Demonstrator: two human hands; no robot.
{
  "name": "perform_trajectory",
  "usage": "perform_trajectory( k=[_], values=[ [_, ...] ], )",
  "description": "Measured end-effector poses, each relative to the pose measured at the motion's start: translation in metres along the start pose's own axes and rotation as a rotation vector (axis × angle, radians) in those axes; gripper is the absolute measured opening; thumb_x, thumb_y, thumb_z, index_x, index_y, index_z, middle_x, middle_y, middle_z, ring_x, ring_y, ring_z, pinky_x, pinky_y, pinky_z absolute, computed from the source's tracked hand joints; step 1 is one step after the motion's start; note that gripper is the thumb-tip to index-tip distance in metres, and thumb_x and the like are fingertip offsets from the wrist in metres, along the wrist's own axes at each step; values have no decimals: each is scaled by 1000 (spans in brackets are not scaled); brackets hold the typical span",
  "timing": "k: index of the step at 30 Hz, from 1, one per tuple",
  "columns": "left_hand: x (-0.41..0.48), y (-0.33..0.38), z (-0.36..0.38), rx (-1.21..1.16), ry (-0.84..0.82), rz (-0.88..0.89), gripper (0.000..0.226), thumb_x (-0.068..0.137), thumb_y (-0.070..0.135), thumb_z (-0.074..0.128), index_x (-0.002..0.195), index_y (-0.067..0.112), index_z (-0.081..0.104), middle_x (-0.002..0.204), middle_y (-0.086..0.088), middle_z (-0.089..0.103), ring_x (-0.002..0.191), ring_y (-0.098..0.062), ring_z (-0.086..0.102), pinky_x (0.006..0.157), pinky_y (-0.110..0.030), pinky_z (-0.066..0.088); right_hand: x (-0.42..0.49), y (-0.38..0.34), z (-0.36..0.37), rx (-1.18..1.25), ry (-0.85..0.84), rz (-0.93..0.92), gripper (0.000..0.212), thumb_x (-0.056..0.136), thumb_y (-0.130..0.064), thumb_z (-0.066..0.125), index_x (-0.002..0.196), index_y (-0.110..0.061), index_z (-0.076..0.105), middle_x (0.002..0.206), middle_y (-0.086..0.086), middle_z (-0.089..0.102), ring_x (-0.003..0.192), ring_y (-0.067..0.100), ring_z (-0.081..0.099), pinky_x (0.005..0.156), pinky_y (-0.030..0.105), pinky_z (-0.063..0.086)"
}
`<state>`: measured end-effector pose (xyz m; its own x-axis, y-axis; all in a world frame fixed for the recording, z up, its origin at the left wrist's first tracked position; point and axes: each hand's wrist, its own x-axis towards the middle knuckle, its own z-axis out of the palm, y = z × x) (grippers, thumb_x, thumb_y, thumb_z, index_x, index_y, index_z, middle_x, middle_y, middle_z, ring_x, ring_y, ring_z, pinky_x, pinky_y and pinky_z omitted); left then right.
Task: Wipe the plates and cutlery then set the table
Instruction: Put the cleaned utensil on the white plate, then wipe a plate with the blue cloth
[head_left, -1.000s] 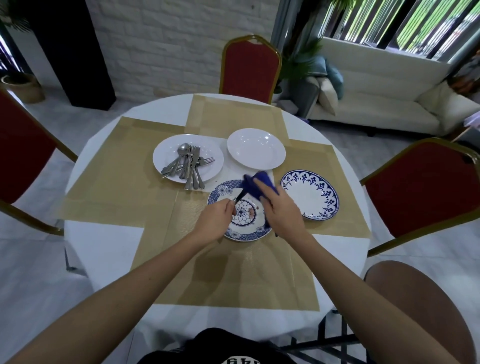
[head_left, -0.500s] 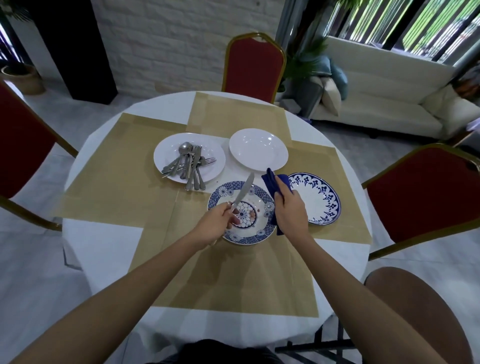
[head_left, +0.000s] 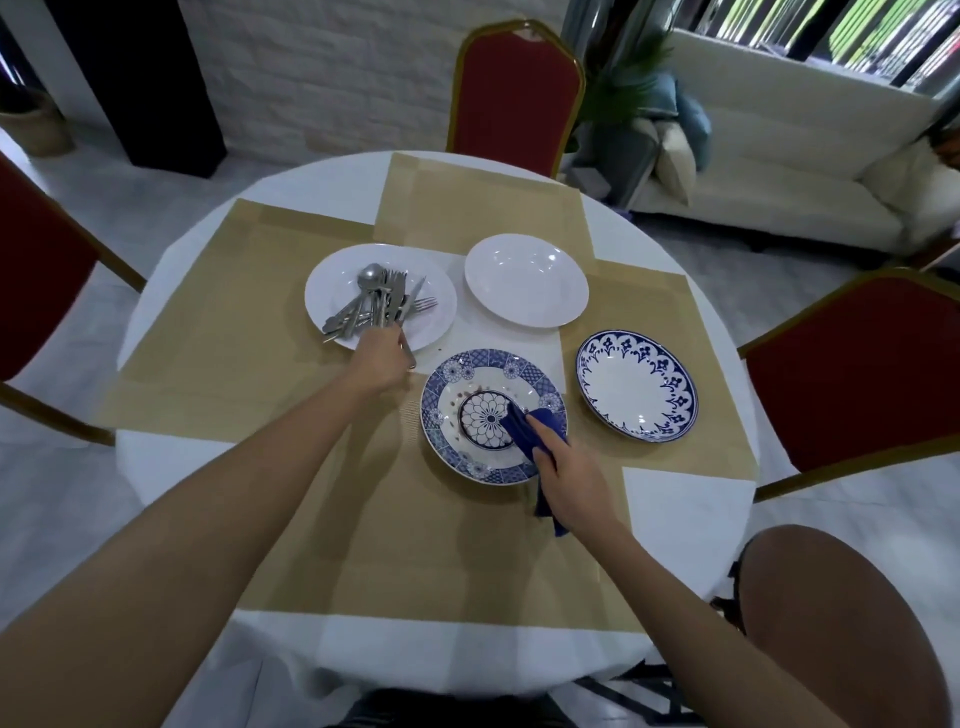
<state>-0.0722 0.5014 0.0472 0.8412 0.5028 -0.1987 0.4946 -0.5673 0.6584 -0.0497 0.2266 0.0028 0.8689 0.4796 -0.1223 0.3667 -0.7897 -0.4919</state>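
Observation:
My left hand (head_left: 378, 358) is closed around a knife (head_left: 411, 304), whose blade lies over the cutlery pile (head_left: 371, 304) on the white plate (head_left: 439, 325) at the back left. My right hand (head_left: 569, 467) grips a blue cloth (head_left: 530, 428) and presses it onto the right inner side of the blue patterned plate (head_left: 485, 364) in front of me. That plate shows small brown specks. An empty white plate (head_left: 524, 280) sits behind it. A white plate with a blue rim (head_left: 636, 387) lies to the right.
The round table (head_left: 171, 467) has a white cloth and tan placemats (head_left: 441, 545). Red chairs stand at the far side (head_left: 517, 93), the left (head_left: 36, 270) and the right (head_left: 852, 374). A brown stool (head_left: 841, 623) is at the near right.
My left hand carried the knife from above the patterned plate left to the cutlery plate. My right hand brought the cloth down onto the patterned plate.

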Motion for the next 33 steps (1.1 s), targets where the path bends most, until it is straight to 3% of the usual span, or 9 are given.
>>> perform_trajectory(
  k=[4, 7, 10, 15, 22, 25, 28, 31, 33],
  values=[
    [13, -4, 3, 152, -34, 45, 7, 89, -3, 50, 86, -2, 56, 85, -24, 53, 80, -31, 51, 68, -33, 36, -6, 5, -1, 40, -12, -7, 44, 101, -27, 40, 143, -37, 39, 114, 5, 58, 100, 23, 57, 79, 31, 44],
    [27, -6, 7, 185, -22, 33, 6, 84, -6, 54, 83, -1, 52, 84, -20, 51, 80, -27, 50, 69, -33, 39, -10, 12, -4, 44, -32, 10, 44, 100, -26, 41, 142, -38, 40, 106, 4, 57, 97, 22, 56, 80, 32, 44],
    [37, -9, 15, 169, 8, 18, 15, 78, -7, 60, 91, -4, 56, 85, -22, 53, 88, -35, 58, 65, -33, 40, -14, 18, -8, 78, -31, 9, 44, 100, -25, 42, 141, -38, 41, 101, 2, 57, 94, 21, 56, 82, 35, 46],
    [45, -18, 30, 191, 27, 26, 48, 82, -7, 58, 129, 0, 53, 127, -27, 47, 114, -39, 51, 92, -40, 42, -12, 27, -14, 138, -12, 46, 46, 99, -24, 42, 144, -35, 37, 111, 3, 61, 98, 23, 59, 85, 37, 48],
    [33, -23, 36, 191, 160, 78, 31, 89, -1, 51, 117, 0, 63, 121, -23, 56, 110, -36, 54, 92, -40, 45, -11, 22, -19, 235, 53, 79, 45, 97, -28, 51, 140, -27, 41, 105, -8, 62, 92, 16, 62, 79, 34, 50],
    [-4, -17, 53, 39, 379, 130, 31, 91, 6, 50, 120, 5, 61, 121, -16, 54, 107, -31, 54, 91, -39, 46, 4, 21, -20, 182, 57, 27, 45, 96, -32, 52, 140, -25, 45, 107, -2, 60, 91, 15, 59, 74, 28, 46],
    [-53, -13, 81, -205, 501, 63, 36, 90, 9, 56, 125, 6, 52, 119, -15, 49, 100, -28, 54, 89, -36, 46, 29, 12, -26, 132, 141, -38, 44, 96, -27, 53, 139, -19, 48, 116, 7, 51, 104, 19, 53, 91, 30, 44],
    [-80, -17, 107, -477, 324, -188, 54, 90, 17, 60, 138, 11, 37, 131, -10, 46, 107, -24, 57, 95, -39, 48, 52, 2, -26, 119, 148, -66, 41, 97, -22, 52, 138, -17, 50, 127, 11, 47, 115, 22, 49, 97, 26, 38],
    [-89, -18, 116, -640, 154, -296, 53, 91, 18, 60, 138, 13, 38, 133, -5, 52, 111, -22, 58, 93, -40, 50, 63, -3, -22, 64, 94, -64, 42, 99, -22, 48, 140, -16, 47, 134, 12, 42, 119, 23, 47, 97, 23, 34]
  ],
)
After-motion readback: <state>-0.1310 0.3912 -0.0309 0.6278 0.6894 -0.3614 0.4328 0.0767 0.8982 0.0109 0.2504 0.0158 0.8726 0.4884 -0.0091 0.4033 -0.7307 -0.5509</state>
